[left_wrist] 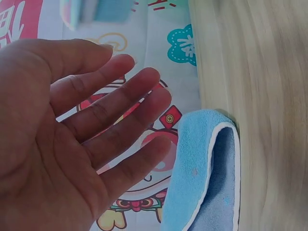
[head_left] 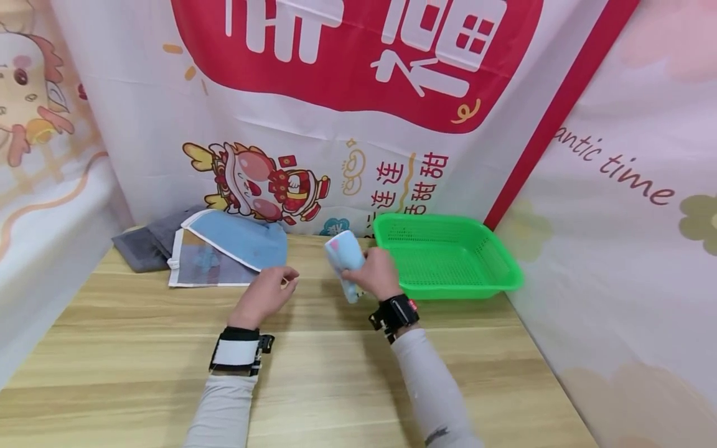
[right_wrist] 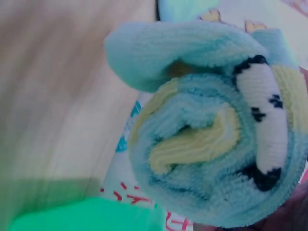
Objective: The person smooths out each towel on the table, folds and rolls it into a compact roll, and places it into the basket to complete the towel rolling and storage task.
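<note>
A rolled light-blue towel (head_left: 346,254) with yellow and black-and-white patches is held in my right hand (head_left: 379,274), just left of the green basket. Its spiral end fills much of the right wrist view, where the rolled towel (right_wrist: 207,144) hides most of the hand. My left hand (head_left: 267,294) is raised over the table with nothing in it. In the left wrist view the left hand (left_wrist: 82,125) shows its palm, fingers loosely bent and spread. Near it lies a folded blue towel (head_left: 241,239) with white edging, on top of grey cloth.
A green plastic basket (head_left: 448,291) with perforated sides stands at the back right of the wooden table (head_left: 313,386). Dark grey towels (head_left: 148,246) lie at the back left. A printed cloth backdrop (head_left: 330,137) hangs behind the table's far edge.
</note>
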{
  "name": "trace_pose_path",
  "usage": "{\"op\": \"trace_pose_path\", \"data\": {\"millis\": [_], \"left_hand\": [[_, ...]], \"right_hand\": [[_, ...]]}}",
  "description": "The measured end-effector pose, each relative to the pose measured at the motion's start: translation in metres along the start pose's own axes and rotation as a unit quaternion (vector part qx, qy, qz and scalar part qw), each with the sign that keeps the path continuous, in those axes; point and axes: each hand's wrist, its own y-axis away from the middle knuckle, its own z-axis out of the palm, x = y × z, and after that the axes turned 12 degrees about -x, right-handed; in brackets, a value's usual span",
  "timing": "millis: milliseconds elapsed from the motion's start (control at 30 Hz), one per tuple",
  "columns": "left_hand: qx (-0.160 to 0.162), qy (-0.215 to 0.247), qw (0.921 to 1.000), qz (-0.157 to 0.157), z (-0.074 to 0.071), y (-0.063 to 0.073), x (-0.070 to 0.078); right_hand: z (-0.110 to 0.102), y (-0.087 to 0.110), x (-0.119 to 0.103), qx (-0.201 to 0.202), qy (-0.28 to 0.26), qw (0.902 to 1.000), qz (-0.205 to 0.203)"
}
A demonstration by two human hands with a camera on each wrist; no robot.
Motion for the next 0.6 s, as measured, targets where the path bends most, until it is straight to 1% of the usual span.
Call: {"op": "trace_pose_path", "data": {"millis": [100, 200, 400, 500, 600], "left_hand": [[-0.003, 0.001, 1.0, -0.002, -0.001, 0.0, 0.0], [-0.007, 0.003, 1.0, -0.001, 0.001, 0.0, -0.002], [-0.018, 0.01, 0.9998, -0.002, 0.004, 0.0, -0.002], [-0.017, 0.009, 0.9998, -0.004, 0.004, 0.0, -0.003], [-0.014, 0.004, 0.9999, 0.001, 0.003, 0.001, -0.005]], "right_hand": [[-0.018, -0.013, 0.008, 0.013, -0.059, 0.998, 0.015], [-0.031, -0.026, 0.018, 0.027, -0.091, 0.9952, 0.027], [-0.06, -0.042, 0.04, 0.059, -0.105, 0.9917, 0.046], [-0.07, -0.049, 0.052, 0.065, -0.11, 0.9904, 0.052], [-0.077, -0.056, 0.065, 0.065, -0.104, 0.99, 0.069]]}}
